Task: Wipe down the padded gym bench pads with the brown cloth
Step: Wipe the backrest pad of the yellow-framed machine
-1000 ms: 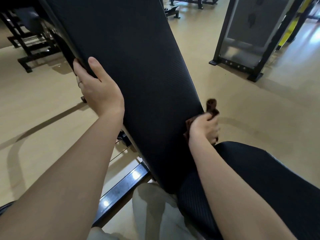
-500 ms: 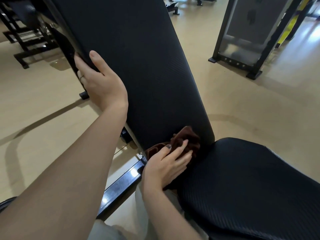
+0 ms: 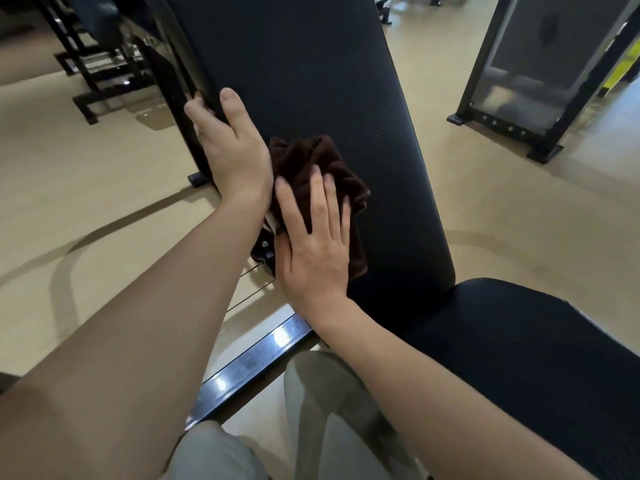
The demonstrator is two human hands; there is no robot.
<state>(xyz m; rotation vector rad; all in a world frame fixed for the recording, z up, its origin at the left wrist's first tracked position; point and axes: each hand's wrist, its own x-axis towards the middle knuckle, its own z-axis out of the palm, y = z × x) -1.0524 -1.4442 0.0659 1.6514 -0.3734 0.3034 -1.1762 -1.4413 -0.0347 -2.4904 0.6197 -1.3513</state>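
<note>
We wiped the back pad with the brown cloth.
Our right hand [image 3: 313,251], fingers straight, pressed the brown cloth [image 3: 320,174] flat near the back pad's [image 3: 311,71] left edge; our left hand [image 3: 230,147] gripped that edge, above the seat pad [image 3: 519,348].

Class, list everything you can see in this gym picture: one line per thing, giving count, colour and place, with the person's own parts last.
Back pad: one, black, tilted, centre.
Seat pad: one, black, lower right.
Brown cloth: one, bunched on the back pad.
Bench frame bar: one, shiny black, below the pads.
Machine frame: one, black, upper right.
Racks: black, upper left; count unclear.
Floor: tan.
Trouser legs: pale grey, bottom.
Left hand: grips the back pad's edge.
Right hand: flat, pressing the cloth.
</note>
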